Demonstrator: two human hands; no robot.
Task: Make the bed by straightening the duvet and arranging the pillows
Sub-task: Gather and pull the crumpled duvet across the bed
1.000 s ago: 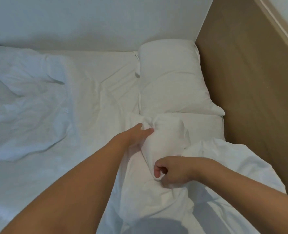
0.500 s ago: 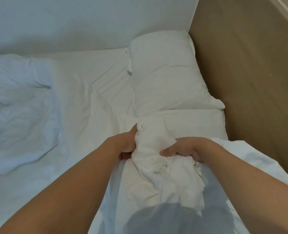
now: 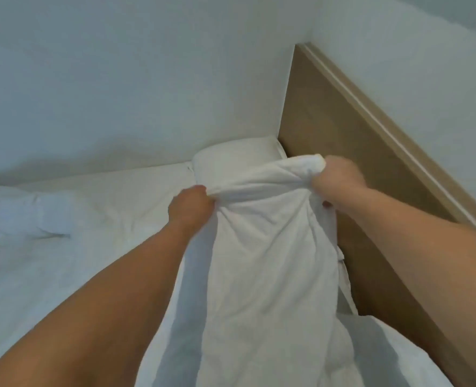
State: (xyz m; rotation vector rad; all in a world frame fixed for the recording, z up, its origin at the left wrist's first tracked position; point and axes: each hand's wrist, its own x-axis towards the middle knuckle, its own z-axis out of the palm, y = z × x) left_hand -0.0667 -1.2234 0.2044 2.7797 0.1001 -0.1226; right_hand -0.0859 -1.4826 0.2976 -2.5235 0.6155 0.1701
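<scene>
Got both fists, left hand (image 3: pixel 190 206) and right hand (image 3: pixel 338 177), clenched on the duvet (image 3: pixel 267 247) edge, lifted above the pillow (image 3: pixel 239 152); yanking unevenly could bunch everything below my grip.

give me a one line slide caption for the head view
Both hands, left hand and right hand, lift a bunched duvet edge above the pillow beside the wooden headboard.

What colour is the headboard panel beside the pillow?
Light tan, wood-like, with a paler top edge; the headboard panel shows best in the head view.
</scene>
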